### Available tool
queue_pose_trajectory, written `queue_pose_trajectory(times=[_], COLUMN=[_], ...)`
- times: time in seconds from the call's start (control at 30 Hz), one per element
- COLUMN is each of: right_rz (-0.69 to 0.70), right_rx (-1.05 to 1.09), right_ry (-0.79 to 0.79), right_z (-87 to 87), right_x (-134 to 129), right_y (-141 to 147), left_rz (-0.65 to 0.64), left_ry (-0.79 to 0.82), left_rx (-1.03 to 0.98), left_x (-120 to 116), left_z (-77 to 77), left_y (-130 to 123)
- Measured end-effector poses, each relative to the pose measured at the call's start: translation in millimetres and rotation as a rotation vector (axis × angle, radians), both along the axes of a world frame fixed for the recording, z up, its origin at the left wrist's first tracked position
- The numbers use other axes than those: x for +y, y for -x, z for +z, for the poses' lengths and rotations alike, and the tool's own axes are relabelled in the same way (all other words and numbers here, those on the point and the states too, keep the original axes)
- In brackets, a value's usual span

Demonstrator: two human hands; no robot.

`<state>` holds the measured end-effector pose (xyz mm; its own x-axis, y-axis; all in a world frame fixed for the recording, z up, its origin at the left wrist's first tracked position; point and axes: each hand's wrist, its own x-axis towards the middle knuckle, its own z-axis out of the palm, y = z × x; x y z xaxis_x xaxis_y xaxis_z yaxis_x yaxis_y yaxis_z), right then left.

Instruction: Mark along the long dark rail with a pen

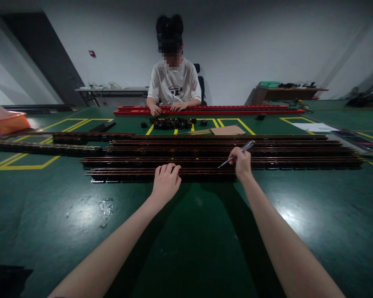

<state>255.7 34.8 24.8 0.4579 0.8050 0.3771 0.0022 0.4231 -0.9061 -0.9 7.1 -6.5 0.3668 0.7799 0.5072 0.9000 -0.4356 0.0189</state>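
Note:
Several long, narrow dark strips with thin brownish edges lie in parallel rows across the green surface in front of me. My left hand (167, 181) rests over the nearest strip (124, 176), its fingers bent across the top edge and partly hidden behind it. In my right hand (242, 163) is a slim screwdriver (247, 145) with a clear-looking handle pointing up to the right. Its thin metal shaft slants down to the left, the tip close above the front rows. Whether the tip touches a strip I cannot tell.
Across the surface (65, 223) sits a person (175, 82) with both hands by a long red rail (236, 109). Small black parts (172, 123) are heaped there, near a cardboard piece (228, 130). An orange bin (8, 123) stands left; white paper (313, 126) lies right.

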Motion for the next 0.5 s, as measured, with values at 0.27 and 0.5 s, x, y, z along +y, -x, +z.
queue_pose_trajectory(times=[0.27, 0.5], right_rz=[-0.018, -0.021], right_rx=[-0.023, -0.027], right_ry=[-0.001, 0.017], right_z=[-0.4, 0.2], right_x=[-0.9, -1.5], right_y=[1.1, 2.2], left_rz=[-0.004, -0.015], left_ry=[-0.019, -0.026], left_rx=[0.020, 0.019], left_x=[1.0, 2.3], left_z=[-0.8, -3.5], left_y=[0.4, 2.3])
